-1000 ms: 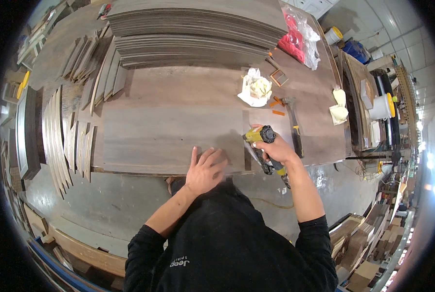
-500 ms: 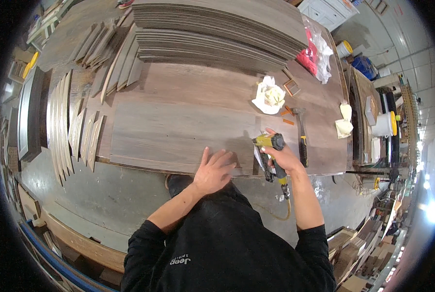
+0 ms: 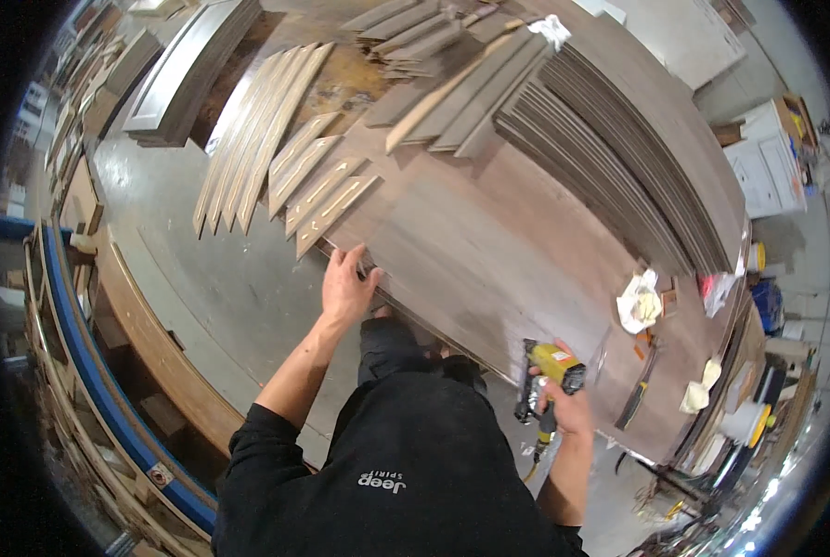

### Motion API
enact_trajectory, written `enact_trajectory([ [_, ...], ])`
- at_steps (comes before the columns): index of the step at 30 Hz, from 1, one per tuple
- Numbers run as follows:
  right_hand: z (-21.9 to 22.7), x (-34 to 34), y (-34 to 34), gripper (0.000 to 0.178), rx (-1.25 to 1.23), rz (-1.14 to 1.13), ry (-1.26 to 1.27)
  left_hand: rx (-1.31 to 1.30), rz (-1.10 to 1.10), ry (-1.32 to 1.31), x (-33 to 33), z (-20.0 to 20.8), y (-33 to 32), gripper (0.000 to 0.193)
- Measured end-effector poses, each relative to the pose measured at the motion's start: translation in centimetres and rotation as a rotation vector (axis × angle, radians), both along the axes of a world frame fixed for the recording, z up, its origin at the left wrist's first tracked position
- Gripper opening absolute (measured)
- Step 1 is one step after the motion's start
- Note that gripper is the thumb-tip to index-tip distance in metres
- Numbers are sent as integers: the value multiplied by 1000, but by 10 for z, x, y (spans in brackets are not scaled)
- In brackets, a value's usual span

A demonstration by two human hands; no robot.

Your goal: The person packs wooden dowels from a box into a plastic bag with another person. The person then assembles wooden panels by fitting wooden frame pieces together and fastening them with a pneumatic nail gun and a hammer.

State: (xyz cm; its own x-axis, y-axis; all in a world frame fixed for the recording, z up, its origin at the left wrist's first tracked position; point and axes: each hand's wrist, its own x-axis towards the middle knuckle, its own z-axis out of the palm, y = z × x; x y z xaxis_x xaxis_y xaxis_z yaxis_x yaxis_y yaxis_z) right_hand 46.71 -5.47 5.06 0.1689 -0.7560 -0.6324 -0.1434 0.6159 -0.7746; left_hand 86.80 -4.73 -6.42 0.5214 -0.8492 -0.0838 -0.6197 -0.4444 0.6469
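While my right hand (image 3: 568,407) is wrapped around the handle of a yellow and black nail gun (image 3: 558,365), my left hand (image 3: 345,290) is at the left end of a big flat board (image 3: 471,255). My left fingers are bent, with a gap beside the thumb, and I cannot tell if they pinch the board. The board lies on the table (image 3: 667,413), and the nail gun is by the table's near edge. Just past my left fingers are short wood strips (image 3: 338,218) with pale lines on them. A hammer (image 3: 634,401) lies to the right of the nail gun.
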Motion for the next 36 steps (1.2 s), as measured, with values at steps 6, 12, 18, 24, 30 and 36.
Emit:
enact_trajectory([
  [6, 12, 148, -44, 77, 18, 291, -38, -45, -51, 112, 21, 0, 4, 53],
  [12, 4, 259, -77, 73, -26, 519, -3, -137, -207, 75, 52, -10, 16, 38],
  [18, -5, 306, -96, 66, -2, 587, 127, -148, -141, 104, 55, -16, 14, 19],
  [24, -9, 308, -97, 70, -29, 593, 143, -137, -115, 148, 57, -10, 9, 18],
  [30, -11, 303, -104, 69, 33, 537, 115, -101, -143, 109, 59, -9, 6, 18],
  [36, -6, 293, -133, 70, 6, 445, 149, -75, -220, 20, 53, 1, -11, 22],
])
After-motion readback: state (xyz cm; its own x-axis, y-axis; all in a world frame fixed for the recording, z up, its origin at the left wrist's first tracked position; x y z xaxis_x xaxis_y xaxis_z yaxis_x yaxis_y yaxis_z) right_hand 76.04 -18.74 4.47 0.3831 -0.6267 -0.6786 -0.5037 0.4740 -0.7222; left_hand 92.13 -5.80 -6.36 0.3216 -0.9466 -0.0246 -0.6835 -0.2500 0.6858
